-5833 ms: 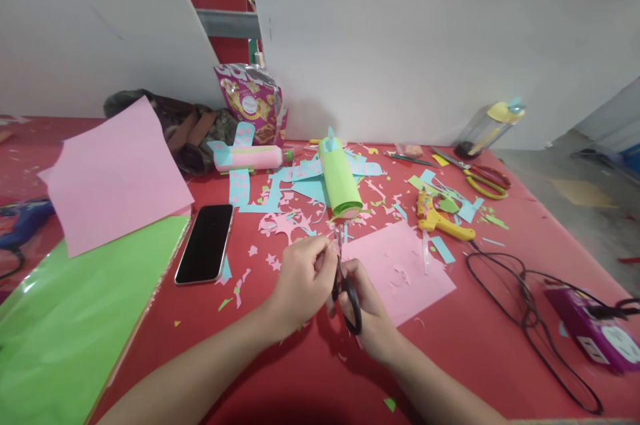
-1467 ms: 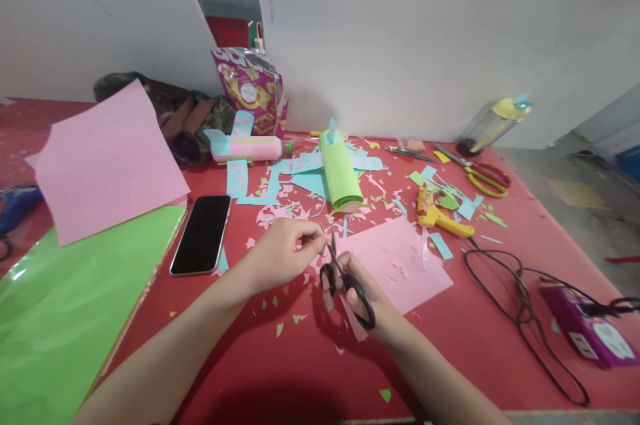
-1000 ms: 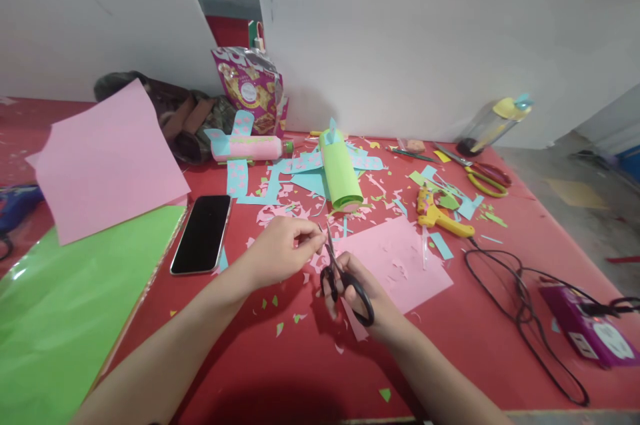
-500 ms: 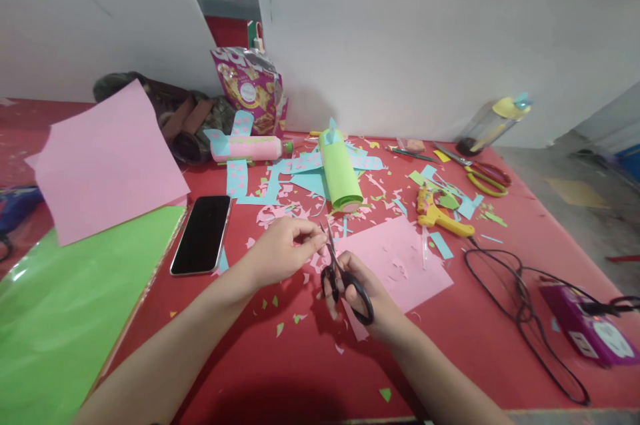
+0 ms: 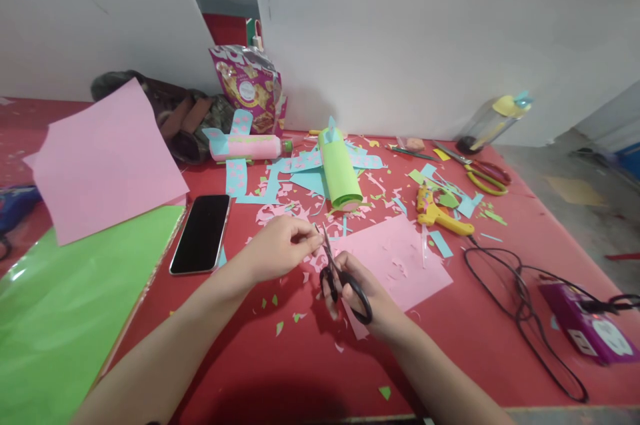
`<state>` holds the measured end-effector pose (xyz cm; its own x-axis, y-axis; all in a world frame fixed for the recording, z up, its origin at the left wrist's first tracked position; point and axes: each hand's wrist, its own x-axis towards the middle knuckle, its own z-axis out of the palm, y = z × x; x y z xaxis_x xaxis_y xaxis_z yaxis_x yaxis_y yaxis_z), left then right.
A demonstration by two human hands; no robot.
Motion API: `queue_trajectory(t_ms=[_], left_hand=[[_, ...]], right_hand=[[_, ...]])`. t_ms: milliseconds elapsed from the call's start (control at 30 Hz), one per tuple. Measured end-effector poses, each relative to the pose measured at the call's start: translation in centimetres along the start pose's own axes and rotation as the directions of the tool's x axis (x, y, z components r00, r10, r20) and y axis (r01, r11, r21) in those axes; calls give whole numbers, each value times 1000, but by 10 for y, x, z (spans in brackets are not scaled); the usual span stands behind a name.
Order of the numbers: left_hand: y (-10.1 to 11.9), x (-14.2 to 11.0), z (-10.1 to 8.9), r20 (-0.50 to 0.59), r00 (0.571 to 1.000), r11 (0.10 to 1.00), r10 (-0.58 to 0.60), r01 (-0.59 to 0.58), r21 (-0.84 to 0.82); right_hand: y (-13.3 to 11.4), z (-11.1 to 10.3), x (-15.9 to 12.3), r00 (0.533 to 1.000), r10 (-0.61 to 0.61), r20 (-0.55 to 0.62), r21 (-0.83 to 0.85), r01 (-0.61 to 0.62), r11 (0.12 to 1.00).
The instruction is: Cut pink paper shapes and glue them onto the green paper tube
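My worktop (image 5: 300, 371) is red and littered with pink, blue and green paper scraps; white panels (image 5: 400, 31) stand behind it, and grey floor (image 5: 560, 178) shows at the right. I count two paper-wrapped, winged tubes, one pink (image 5: 255, 147) and one green (image 5: 340, 168), two glue guns, one yellow (image 5: 443, 217) and one blue (image 5: 17, 206) cut off by the view's left edge, one phone (image 5: 201, 235), one snack bag (image 5: 250, 88) and one clear bottle (image 5: 493, 125). My right hand (image 5: 373, 295) is curled round the black-handled scissors (image 5: 331, 261), fingers in the loops, blades slightly apart, above the worktop and near a pink sheet (image 5: 400, 265). My left hand (image 5: 280, 248) is closed in a pinch beside the blade tips; anything between its fingertips is too small to make out.
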<state>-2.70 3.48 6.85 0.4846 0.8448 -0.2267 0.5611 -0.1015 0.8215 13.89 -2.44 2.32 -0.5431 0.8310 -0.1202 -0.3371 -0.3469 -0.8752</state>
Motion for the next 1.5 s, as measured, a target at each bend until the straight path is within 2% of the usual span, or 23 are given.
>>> queue_trajectory(t_ms=[167,300,633,1100,1500], left_hand=[[-1,0,2,-11,1000,1000,2,-2,-26],[1,0,6,-60,998,997,17,-22,-76],[10,-4,15,-86,996,980,-32,15,-198],[10,-4,11,-78,997,999,-26,23,-40],[13,-5,20,-155,987,989,-34,10,-151]], right_hand=[[0,1,0,999,11,-35,-14,-11,1000],[2,2,1,999,-13,-47,-10,12,1000],[3,0,1,996,-75,-45,14,76,997],[0,2,-1,998,-34,-48,-31,33,999],[5,2,0,995,-57,-85,-33,54,998]])
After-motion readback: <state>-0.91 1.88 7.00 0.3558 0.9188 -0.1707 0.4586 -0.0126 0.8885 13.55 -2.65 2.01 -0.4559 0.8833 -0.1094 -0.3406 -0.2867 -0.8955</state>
